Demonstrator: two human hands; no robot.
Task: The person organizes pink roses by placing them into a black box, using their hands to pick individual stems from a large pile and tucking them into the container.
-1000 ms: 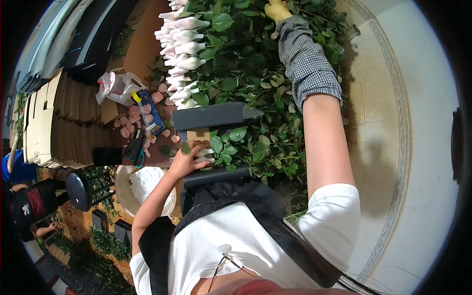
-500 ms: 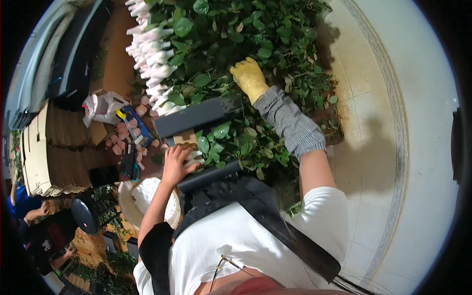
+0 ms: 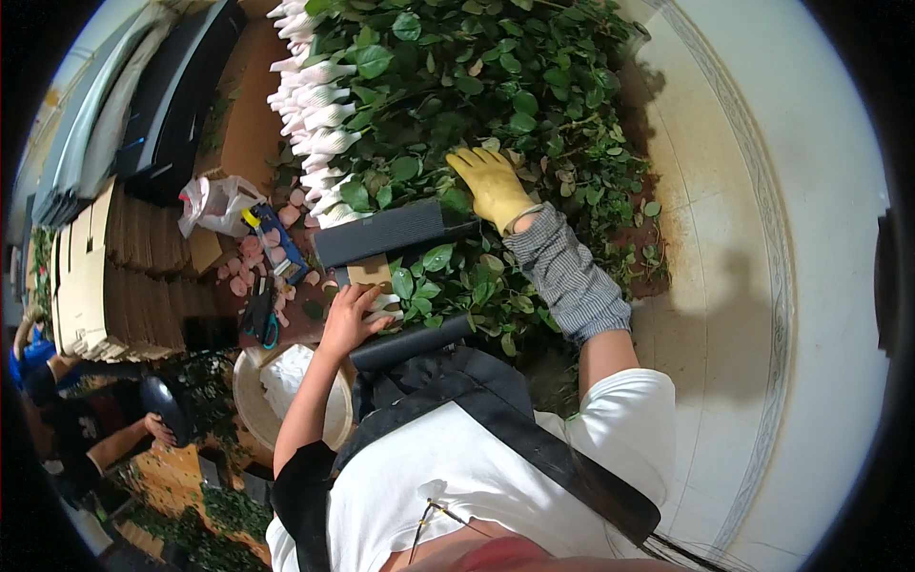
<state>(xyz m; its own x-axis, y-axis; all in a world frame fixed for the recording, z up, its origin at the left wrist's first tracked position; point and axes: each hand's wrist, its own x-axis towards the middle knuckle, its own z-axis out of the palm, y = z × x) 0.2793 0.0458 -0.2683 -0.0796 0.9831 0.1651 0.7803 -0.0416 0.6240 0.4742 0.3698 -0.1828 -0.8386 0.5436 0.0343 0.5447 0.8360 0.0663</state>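
My bare left hand (image 3: 349,320) lies with spread fingers over a few white-netted flower heads (image 3: 383,307) in an open black wrap. A piece of brown cardboard (image 3: 370,271) sits just beyond its fingertips. Leafy green stems (image 3: 481,288) run rightward from these heads. The wrap's far flap (image 3: 379,234) and near rolled edge (image 3: 410,341) are black. Above the stems, my right hand (image 3: 491,186), in a yellow glove and checked sleeve, stretches its fingers over the leaves. Beyond it lies a big pile of leafy stems (image 3: 467,86), its pale netted flower heads (image 3: 324,116) lined up on the left.
Scissors (image 3: 259,315), a blue tool (image 3: 282,250), pink petals and a plastic bag (image 3: 217,206) lie left of the wrap. A bucket (image 3: 250,405) with white netting stands below. Flat cardboard (image 3: 95,276) is stacked further left. A co-worker's hand (image 3: 160,431) touches a round black object.
My gloved right hand has come nearer to me, its fingers straighter than before. The left hand has hardly moved. The view has shifted slightly, and the co-worker's hand has reached the round black object.
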